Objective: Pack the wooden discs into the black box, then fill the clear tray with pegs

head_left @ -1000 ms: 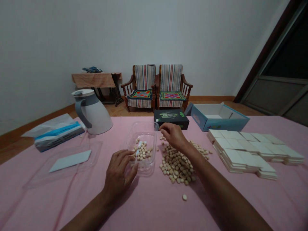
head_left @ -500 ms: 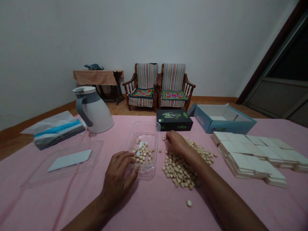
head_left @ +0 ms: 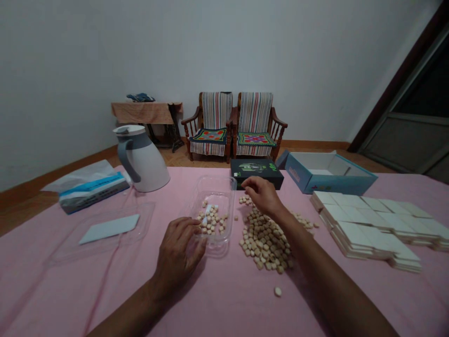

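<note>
A clear plastic container (head_left: 229, 210) with several small pale wooden pieces (head_left: 212, 220) in it stands in front of me. My left hand (head_left: 180, 250) grips its near left corner, fingers over the rim and thumb at the near side. To the right lies a heap of the same small pieces (head_left: 264, 243). Above the heap's far side hovers my right hand (head_left: 261, 194), thumb and fingertips pinched together. Whatever is in that pinch is too small to make out. One loose piece (head_left: 278, 291) lies nearer to me.
Stacks of thin square wooden tiles (head_left: 365, 220) lie at right, with an open blue box (head_left: 329, 180) behind. A black box (head_left: 257, 172) stands at the back. Leftward are a jug (head_left: 149, 164), a tissue pack (head_left: 93, 189) and a clear lid (head_left: 147, 220) with a white card (head_left: 108, 229).
My right hand has lifted off the heap and now pinches in the air above it. My left hand keeps its place on the container. The whole view has shifted slightly.
</note>
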The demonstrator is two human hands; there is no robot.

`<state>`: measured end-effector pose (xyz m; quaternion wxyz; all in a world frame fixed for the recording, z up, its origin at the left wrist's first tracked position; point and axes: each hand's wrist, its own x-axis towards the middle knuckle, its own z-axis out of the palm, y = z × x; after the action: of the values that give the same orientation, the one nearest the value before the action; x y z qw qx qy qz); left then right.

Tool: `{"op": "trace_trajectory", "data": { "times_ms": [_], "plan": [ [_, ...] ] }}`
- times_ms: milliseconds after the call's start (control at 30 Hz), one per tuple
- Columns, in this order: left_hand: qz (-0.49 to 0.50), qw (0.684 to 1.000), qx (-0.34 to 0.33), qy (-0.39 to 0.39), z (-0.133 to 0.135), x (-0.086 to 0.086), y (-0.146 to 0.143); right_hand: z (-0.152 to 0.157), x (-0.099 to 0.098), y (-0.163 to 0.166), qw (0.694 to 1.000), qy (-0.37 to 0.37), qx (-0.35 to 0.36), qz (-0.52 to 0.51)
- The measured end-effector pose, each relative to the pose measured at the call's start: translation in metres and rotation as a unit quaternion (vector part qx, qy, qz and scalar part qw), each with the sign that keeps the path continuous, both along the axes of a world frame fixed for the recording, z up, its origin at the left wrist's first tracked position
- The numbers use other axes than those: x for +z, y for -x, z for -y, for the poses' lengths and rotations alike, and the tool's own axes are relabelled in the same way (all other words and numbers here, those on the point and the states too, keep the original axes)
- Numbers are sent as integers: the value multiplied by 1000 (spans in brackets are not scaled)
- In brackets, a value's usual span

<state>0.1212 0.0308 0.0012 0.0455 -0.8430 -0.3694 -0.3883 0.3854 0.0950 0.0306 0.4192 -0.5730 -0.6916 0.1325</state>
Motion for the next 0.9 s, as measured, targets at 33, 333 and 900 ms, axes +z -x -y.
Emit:
{"op": "trace_trajectory", "data": {
  "times_ms": [33, 333, 900],
  "plan": [
    [0, 1000, 1, 2, 0, 0, 0, -3, -8, -3, 997, 9, -22, 78],
    [8, 1000, -2, -5, 1, 0, 0, -12, -48, -1, 940, 102, 41, 322],
    [5, 1000, 11, 4, 1, 2, 1, 0, -15, -9, 961, 79, -23, 265]
  ]
}}
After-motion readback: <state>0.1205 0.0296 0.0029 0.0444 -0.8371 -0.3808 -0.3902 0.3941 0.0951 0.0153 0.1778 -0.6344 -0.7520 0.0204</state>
